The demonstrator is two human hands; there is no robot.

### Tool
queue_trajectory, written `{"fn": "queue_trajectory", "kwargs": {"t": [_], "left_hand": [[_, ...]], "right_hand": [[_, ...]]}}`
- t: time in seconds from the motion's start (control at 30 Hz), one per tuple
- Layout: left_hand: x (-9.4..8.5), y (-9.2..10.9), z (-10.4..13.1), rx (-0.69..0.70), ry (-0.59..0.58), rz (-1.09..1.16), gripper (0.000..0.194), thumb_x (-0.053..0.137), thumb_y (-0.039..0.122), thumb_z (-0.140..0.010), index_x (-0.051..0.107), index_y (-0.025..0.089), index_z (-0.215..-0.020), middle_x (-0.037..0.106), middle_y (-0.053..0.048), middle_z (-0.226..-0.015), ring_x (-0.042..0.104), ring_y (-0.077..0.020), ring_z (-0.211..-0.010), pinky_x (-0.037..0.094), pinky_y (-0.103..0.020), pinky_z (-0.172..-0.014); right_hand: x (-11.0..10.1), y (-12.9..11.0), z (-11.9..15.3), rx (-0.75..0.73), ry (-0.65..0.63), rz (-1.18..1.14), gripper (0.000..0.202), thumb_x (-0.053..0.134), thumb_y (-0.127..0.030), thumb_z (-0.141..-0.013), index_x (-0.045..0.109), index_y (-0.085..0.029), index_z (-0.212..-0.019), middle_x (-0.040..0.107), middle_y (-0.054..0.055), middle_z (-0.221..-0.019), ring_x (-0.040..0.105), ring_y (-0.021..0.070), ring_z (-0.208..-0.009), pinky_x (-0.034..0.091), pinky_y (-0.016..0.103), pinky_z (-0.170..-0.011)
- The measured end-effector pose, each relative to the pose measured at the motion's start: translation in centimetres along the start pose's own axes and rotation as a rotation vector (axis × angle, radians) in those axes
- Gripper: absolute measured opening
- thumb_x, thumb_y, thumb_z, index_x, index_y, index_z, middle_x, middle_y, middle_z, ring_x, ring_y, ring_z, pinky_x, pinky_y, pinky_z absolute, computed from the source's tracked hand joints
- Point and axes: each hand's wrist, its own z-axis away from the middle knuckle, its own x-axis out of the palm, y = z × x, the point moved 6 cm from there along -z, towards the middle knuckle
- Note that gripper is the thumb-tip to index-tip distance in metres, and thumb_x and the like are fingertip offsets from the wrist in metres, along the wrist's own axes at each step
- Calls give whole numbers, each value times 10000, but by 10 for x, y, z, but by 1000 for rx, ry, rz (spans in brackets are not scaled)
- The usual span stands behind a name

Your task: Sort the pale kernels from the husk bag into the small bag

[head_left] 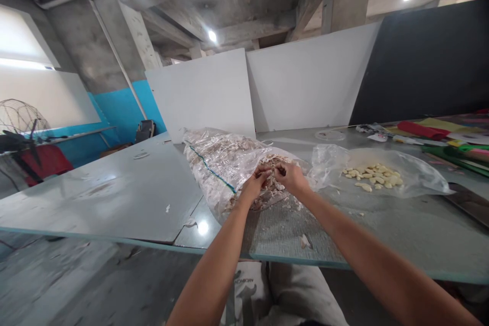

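Observation:
My left hand (256,182) and my right hand (293,177) come together over the mouth of a large clear plastic bag (214,163) full of pale, papery garlic-like skins (273,188). The fingers of both hands are pinched close to each other at the fingertips. Whatever small piece lies between them is hidden by the fingers. A blue-green strip runs along the bag's left side. To the right, a second clear bag (418,175) lies flat with several peeled, cream-coloured cloves (376,175) in it.
Loose skin flakes (304,241) are scattered on the grey table (133,198) near its front edge. A dark flat object (468,202) lies at the right. Coloured sheets and a red roll (422,130) are piled at the back right. White panels (305,81) stand behind the table.

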Motion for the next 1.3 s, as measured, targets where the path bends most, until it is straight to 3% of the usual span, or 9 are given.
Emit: {"fn": "queue_trajectory", "kwargs": {"t": [0.33,0.57,1.0,1.3], "left_hand": [[3,5,5,-51,31,141,380,665,445,-631,582,192,-901,480,51,-621,403,-45,-492,312,-187,-488],[3,2,7,-96,32,202,356,646,435,-659,576,217,-931,487,55,-602,446,-56,-517,339,-179,-513],[6,4,3,-21,-32,-12,446,629,473,-661,560,181,-991,518,38,-608,458,-72,-464,370,-203,-457],[-5,8,6,-46,107,193,415,568,515,-707,608,205,-979,607,-21,-833,522,-76,-609,423,-194,-568]], "right_hand": [[-4,-2,1,10,36,5,221,435,-306,-743,607,-170,-771,566,3,-606,462,108,-536,305,212,-525],[-6,-3,3,11,48,14,197,426,-296,-749,580,-174,-731,540,-3,-571,448,106,-518,294,211,-511],[-1,-2,3,23,-20,-9,218,430,-321,-752,590,-173,-738,558,-2,-583,448,103,-505,284,205,-486],[-5,0,2,33,5,51,191,420,-287,-761,571,-180,-715,549,-7,-588,460,106,-534,281,208,-518]]}}
